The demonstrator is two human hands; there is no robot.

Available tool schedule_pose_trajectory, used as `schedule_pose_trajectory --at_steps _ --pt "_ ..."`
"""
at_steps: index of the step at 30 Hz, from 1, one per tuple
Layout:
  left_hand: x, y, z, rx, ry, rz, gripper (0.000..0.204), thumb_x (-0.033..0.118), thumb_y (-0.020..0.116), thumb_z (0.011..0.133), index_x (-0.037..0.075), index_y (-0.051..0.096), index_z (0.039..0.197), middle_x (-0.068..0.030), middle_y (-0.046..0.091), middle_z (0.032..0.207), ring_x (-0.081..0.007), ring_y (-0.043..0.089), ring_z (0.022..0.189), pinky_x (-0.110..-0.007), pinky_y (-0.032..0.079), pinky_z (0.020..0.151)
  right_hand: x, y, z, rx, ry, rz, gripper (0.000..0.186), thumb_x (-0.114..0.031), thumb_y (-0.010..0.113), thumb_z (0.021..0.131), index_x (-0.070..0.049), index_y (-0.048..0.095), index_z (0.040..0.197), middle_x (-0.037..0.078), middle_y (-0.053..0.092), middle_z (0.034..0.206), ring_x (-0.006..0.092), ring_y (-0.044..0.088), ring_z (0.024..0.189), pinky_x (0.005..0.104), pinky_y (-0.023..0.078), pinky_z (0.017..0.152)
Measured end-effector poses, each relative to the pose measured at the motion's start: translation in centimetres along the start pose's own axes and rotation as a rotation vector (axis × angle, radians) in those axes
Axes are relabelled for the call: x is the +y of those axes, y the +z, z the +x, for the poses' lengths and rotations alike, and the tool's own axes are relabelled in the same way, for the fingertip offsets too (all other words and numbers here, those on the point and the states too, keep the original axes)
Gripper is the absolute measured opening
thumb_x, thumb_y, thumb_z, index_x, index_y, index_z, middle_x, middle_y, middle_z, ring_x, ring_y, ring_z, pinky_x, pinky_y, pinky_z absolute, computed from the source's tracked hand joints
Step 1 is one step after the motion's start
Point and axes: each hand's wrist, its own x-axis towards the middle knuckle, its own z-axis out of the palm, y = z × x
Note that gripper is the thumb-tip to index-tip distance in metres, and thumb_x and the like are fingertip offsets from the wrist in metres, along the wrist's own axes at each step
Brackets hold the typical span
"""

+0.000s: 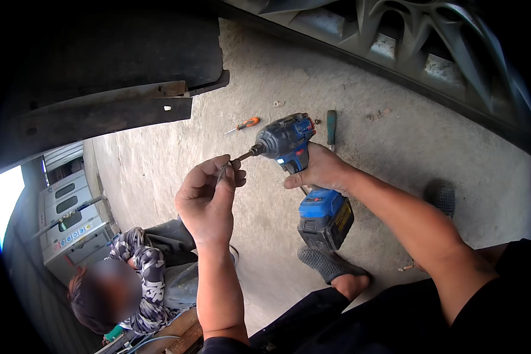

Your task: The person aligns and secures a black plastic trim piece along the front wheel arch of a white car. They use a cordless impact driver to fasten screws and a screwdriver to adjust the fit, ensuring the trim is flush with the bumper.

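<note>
My right hand [321, 168] is wrapped round the handle of a blue and black cordless impact driver [286, 135], its battery pack [326, 218] hanging below. From the chuck a long brown bit [245, 156] points left toward my other hand. My left hand [209, 197] is closed in a pinch at the bit's tip, with thumb and fingers on a small slim metal piece [222, 173]. The fingers partly hide that piece, and whether it touches the bit I cannot tell.
On the concrete floor lie an orange-handled screwdriver [249, 123] and a green-handled screwdriver [331, 125]. A dark panel [141, 112] juts in at upper left; a large grey metal part [389, 47] spans upper right. Another person [150, 271] is low at left, near a white cabinet [71, 203].
</note>
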Motion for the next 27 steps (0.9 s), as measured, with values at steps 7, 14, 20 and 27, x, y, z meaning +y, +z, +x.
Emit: schedule_pose_trajectory --at_steps 7,14,20,27 --pt "3.7 1.2 4.2 0.019 0.525 0.515 0.037 0.006 0.078 0.086 -0.007 0.064 0.118 -0.0129 0.071 0.1 -0.0196 0.07 0.089 -0.029 0.056 0.081 1.3 -1.2 4.1 -0.014 -0.089 0.302 0.063 -0.067 0.08 0.073 -0.01 0.06 0.092 0.001 0.059 0.072 0.0116 0.063 0.067 0.0262 0.051 0.058" --pt "12.2 1.1 11.2 -0.023 0.431 1.989 0.03 0.018 0.073 0.088 0.011 0.069 0.117 -0.0089 0.072 0.105 -0.0287 0.069 0.1 -0.041 0.055 0.087 -2.5 -1.0 8.2 -0.098 -0.067 0.431 0.079 -0.067 0.083 0.069 -0.009 0.058 0.115 0.001 0.054 0.09 0.0116 0.058 0.081 0.0281 0.054 0.067" --pt "6.3 -0.1 10.2 -0.087 1.245 1.758 0.006 0.008 0.066 0.087 0.003 0.063 0.088 -0.0104 0.065 0.091 -0.0286 0.063 0.09 -0.045 0.051 0.087 0.0 -4.2 8.9 0.046 0.019 0.464 0.063 -0.064 0.081 0.073 -0.013 0.064 0.105 -0.002 0.053 0.074 0.0112 0.056 0.066 0.0288 0.05 0.059" --pt "6.1 0.4 7.1 0.131 0.886 1.863 0.041 0.012 0.075 0.086 0.008 0.062 0.124 -0.0127 0.064 0.123 -0.0269 0.066 0.101 -0.042 0.055 0.086 -0.8 -4.0 11.4 0.06 -0.079 0.346 0.076 -0.073 0.079 0.068 -0.009 0.057 0.103 -0.003 0.048 0.071 0.0087 0.055 0.063 0.0282 0.053 0.057"
